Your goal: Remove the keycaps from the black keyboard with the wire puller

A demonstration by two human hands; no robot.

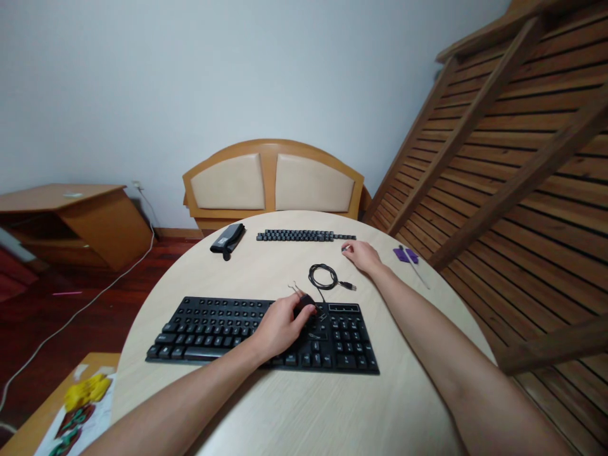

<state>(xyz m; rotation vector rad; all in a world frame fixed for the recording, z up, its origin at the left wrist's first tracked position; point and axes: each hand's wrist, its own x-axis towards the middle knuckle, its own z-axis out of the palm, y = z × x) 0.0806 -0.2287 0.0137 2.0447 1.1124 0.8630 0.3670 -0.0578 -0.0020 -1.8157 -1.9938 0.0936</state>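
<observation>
A black keyboard lies across the table, its upper rows showing bare sockets where keycaps are off. My left hand rests over its right-middle part, closed on a wire keycap puller whose two wire prongs point up and away. Farther off, my right hand pinches a small dark keycap just above the tabletop. Removed keycaps stand in neat rows near the far edge, ending close to my right fingertips. The coiled USB cable lies between my two hands.
On the round table are a dark pouch at far left, and a purple cloth with a thin stick at right. A wooden headboard stands behind. Slatted wood panels lean on the right.
</observation>
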